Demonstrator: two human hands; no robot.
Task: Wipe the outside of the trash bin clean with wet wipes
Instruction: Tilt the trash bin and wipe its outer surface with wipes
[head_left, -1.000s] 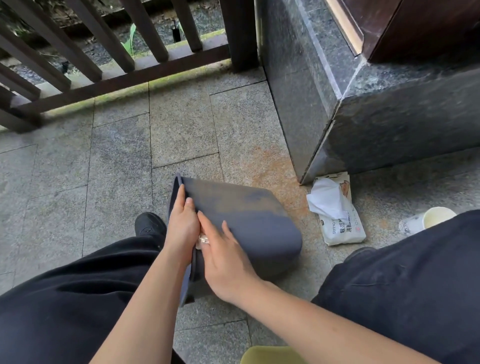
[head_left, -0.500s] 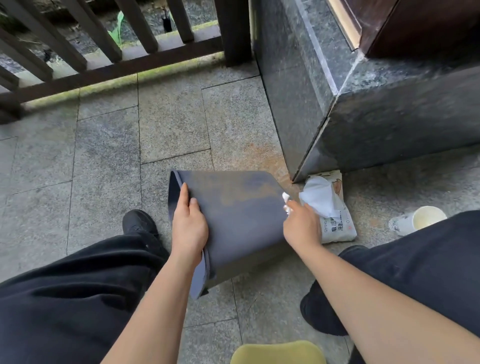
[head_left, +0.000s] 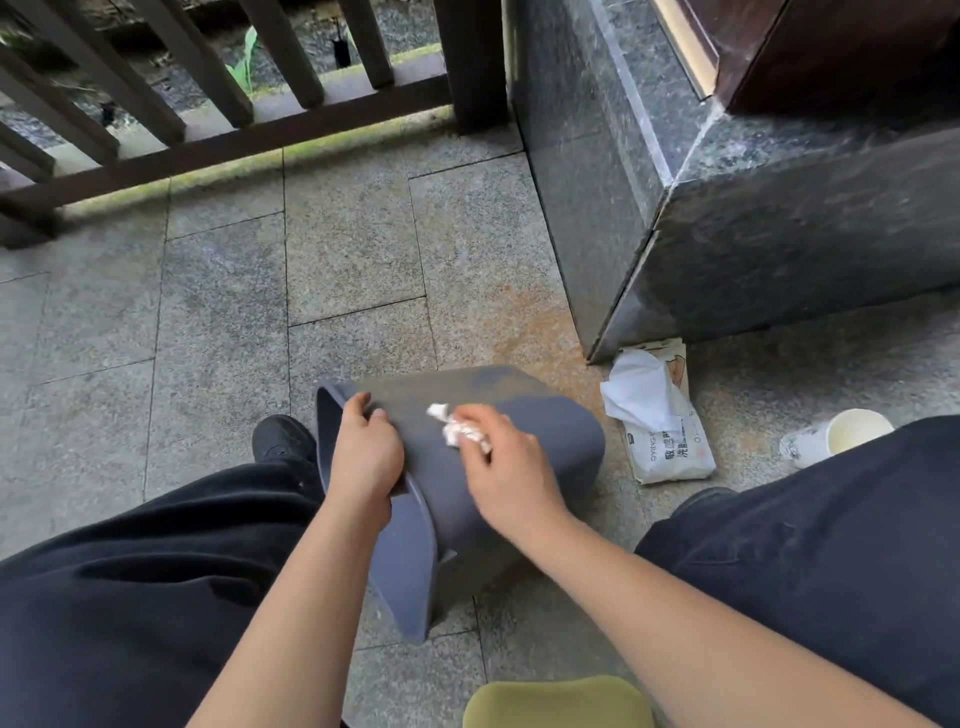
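Head view, tipped trash bin (head_left: 545, 431) beneath both hands, left hand (head_left: 366, 452) gripping rim, right hand (head_left: 506, 467) pressing wipe (head_left: 454, 428)

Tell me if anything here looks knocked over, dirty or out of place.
The trash bin lies on its side on the stone floor, held at the rim by the left hand, with a brownish smear on its upper wall. A paper cup also lies tipped over, right of the wipes pack.
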